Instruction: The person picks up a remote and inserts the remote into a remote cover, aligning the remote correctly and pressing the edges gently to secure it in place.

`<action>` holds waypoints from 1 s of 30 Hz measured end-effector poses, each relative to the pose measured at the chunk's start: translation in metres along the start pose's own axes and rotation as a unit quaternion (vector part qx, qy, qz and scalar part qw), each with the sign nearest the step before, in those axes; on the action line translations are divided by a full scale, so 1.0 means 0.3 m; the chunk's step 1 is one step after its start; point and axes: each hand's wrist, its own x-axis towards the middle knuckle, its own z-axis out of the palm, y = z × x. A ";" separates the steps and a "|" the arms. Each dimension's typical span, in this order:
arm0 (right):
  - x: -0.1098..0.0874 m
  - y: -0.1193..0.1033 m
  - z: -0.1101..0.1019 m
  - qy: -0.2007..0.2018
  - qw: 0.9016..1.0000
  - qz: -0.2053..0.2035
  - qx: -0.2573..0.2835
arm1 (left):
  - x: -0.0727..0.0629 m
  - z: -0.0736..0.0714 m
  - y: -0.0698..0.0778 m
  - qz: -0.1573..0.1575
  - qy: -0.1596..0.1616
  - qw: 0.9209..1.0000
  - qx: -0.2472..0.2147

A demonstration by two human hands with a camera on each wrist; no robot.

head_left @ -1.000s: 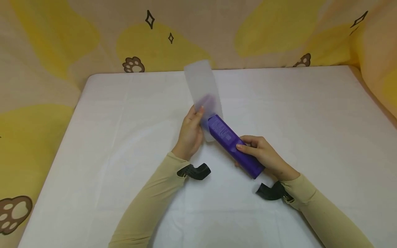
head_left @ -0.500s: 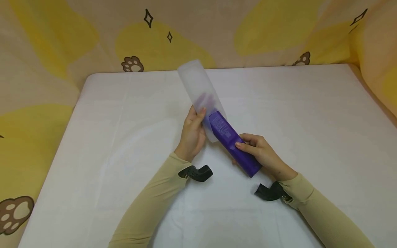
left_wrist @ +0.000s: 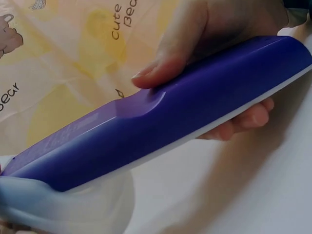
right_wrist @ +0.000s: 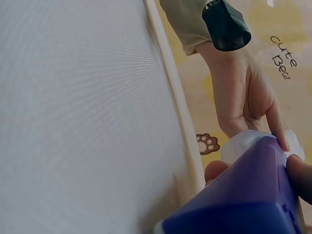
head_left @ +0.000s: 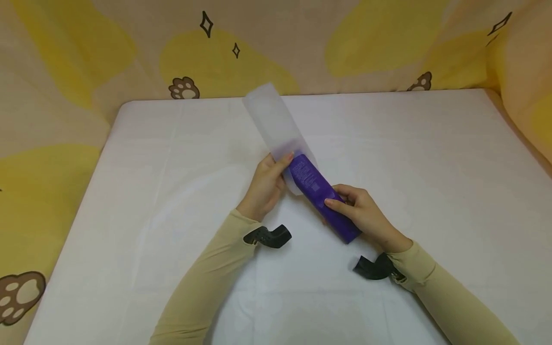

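A long purple case [head_left: 321, 197] with small printed text, a thumb recess and a white underside is held tilted above the table. My right hand [head_left: 372, 218] grips its near half, thumb on top and fingers beneath. In the left wrist view that thumb [left_wrist: 163, 70] presses beside the recess. My left hand [head_left: 262, 188] holds a translucent plastic sleeve [head_left: 273, 117] near its lower end, with the thumb at the case's far end. The case overlaps the sleeve's lower part. In the right wrist view the sleeve [right_wrist: 239, 145] shows partly behind the case.
A white cloth [head_left: 172, 268] covers the table. Behind it hangs a yellow-patterned curtain [head_left: 241, 28] with paw prints. Black camera mounts [head_left: 271, 237] stick out from both sleeve cuffs.
The translucent sleeve's top has tilted left, roughly lining up with the case. The case has shifted slightly up and left. My left thumb has moved right onto the case's far end.
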 end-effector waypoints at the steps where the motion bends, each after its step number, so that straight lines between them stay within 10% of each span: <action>1: 0.000 0.000 0.000 0.001 1.000 0.001 0.001 | 0.000 0.001 -0.005 -0.001 -0.002 1.000 -0.008; 30: -0.006 0.001 0.001 -0.015 0.993 0.043 0.109 | -0.026 0.017 -0.064 -0.005 -0.065 0.997 -0.044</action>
